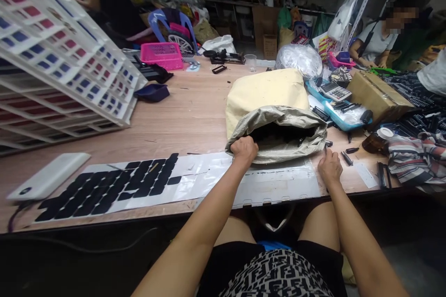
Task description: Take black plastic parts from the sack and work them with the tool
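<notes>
A cream sack lies on the table with its grey-lined mouth turned toward me; the inside is dark, and a few small dark pieces show in it. My left hand is closed in a fist around the left edge of the sack's rim. Beside the right corner of the mouth is my right hand, its fingers pressed together. Whatever it pinches is hidden or too small to name. Under the sack's front lies a pale flat board, with a white sheet to its left.
Rows of black pads lie at left, near a white flat device. A large white crate leans in. Rightward are a blue tray, calculator, cardboard box, lidded jar and folded cloth. Two people sit beyond.
</notes>
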### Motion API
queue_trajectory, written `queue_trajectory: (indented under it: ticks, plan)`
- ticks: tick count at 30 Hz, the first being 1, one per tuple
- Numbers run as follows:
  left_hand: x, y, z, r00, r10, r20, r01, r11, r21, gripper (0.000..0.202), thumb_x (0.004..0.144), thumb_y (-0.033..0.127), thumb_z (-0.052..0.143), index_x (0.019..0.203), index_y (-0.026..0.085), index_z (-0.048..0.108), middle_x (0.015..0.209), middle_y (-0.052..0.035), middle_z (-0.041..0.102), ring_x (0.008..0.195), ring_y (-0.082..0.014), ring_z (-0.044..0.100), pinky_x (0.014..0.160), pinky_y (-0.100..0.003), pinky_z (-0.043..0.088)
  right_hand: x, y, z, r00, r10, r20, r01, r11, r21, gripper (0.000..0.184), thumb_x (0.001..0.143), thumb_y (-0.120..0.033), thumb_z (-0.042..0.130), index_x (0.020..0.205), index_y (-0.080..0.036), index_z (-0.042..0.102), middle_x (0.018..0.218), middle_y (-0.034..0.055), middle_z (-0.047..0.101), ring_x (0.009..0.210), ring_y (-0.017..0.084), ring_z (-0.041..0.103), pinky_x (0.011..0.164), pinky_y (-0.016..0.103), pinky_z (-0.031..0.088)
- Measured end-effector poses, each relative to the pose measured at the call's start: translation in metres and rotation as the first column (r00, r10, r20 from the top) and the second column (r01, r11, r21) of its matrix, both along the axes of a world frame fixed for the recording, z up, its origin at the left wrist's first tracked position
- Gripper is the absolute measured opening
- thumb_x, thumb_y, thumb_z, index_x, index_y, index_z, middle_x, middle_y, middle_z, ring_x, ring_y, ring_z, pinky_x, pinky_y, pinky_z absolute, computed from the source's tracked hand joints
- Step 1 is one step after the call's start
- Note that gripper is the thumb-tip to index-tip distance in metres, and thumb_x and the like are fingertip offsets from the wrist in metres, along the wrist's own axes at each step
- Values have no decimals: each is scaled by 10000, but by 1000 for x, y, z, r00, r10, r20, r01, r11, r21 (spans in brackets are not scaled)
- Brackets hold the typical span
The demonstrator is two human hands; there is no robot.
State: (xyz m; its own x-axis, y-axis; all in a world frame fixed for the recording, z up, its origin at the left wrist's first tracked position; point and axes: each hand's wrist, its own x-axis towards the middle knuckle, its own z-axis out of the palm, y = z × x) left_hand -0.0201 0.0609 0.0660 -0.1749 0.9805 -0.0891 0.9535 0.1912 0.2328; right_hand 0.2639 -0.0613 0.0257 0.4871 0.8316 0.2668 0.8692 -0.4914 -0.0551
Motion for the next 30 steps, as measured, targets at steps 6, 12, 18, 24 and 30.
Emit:
queue_trajectory:
  ticks: [6, 12, 18, 24, 30]
  plan:
    - [2, 2, -9, 996, 68, 58, -68, 998, -1, 325, 770, 341, 679, 963, 91, 756, 1013, -243, 723, 984, -372, 687, 774, -412, 499, -2, -1, 1, 999, -14, -41, 13, 1000, -18, 398, 948, -233, 424, 1325, -143, 512, 1103, 139, 540, 958, 244, 553, 739, 326, 419]
    - [-2, -54, -1, 927, -252, 277, 174, 945, 277, 270, 788, 388, 652, 975, 218, 746, 860, -58, 739, 824, -235, 672, 707, -301, 460, -2, -1, 2, 998, -4, -63, 3, 1000, -26, 413, 939, -214, 422, 1339, -140, 494, 1117, 145, 540, 965, 248, 548, 739, 337, 427]
    - [0, -95, -23, 713, -673, 197, 628, 738, 247, 165, 753, 255, 669, 904, 225, 728, 819, -16, 687, 785, -192, 627, 647, -270, 411, -3, -1, 4, 999, -8, -54, 7, 1000, -27, 402, 940, -222, 429, 1326, -138, 503, 1121, 148, 541, 971, 251, 552, 750, 337, 427]
    - [-5, -88, -62, 652, -671, 355, 568, 741, 359, 208, 829, 268, 626, 1010, 218, 716, 849, -11, 616, 805, -159, 596, 740, -257, 450, -3, -1, 6, 997, -17, -76, 15, 1000, -24, 411, 942, -227, 434, 1337, -142, 507, 1127, 150, 540, 981, 253, 551, 764, 342, 425]
    - [-6, -86, -74, 600, -672, 434, 519, 740, 428, 247, 826, 397, 712, 944, 180, 723, 813, -14, 599, 753, -149, 567, 721, -263, 447, -2, -5, 11, 988, -92, -125, 92, 996, -10, 404, 937, -284, 454, 1304, -142, 548, 1125, 154, 567, 975, 267, 560, 787, 367, 434]
